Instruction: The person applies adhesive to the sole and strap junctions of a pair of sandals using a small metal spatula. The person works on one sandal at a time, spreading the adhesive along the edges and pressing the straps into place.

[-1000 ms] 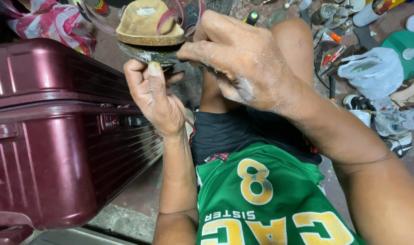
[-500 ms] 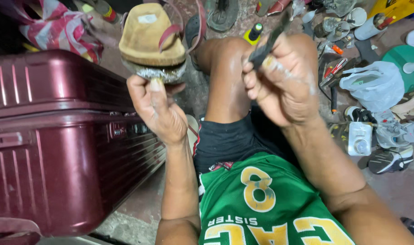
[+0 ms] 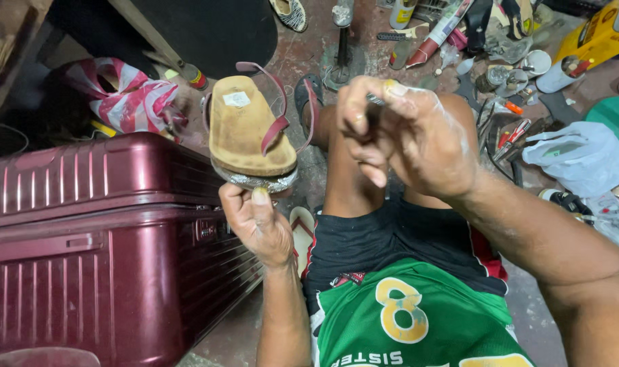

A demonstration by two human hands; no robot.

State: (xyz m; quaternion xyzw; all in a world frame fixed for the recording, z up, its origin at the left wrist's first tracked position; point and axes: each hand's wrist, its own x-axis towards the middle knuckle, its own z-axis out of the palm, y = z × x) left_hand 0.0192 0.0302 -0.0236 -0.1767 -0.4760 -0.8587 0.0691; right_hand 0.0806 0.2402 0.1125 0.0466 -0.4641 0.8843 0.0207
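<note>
My left hand [image 3: 256,221] grips the heel end of a tan sandal [image 3: 247,129] with maroon straps and a silvery sole edge, holding it up over the floor beside a maroon suitcase [image 3: 99,238]. My right hand [image 3: 401,136] is raised to the right of the sandal, above my bare knee, with its fingers closed around a small dark tool [image 3: 374,100] that is mostly hidden. White residue coats the back of that hand. The two hands are apart.
The hard suitcase fills the left side. A red-and-white plastic bag [image 3: 136,102] lies behind it. Tubes, tools, shoe parts, a white plastic bag [image 3: 581,156] and a yellow container [image 3: 598,34] clutter the floor at top right. A metal stand [image 3: 340,47] is ahead.
The sandal has tilted so its whole footbed now faces me. My right hand has shifted left toward the middle, over my knee, still closed on the small tool.
</note>
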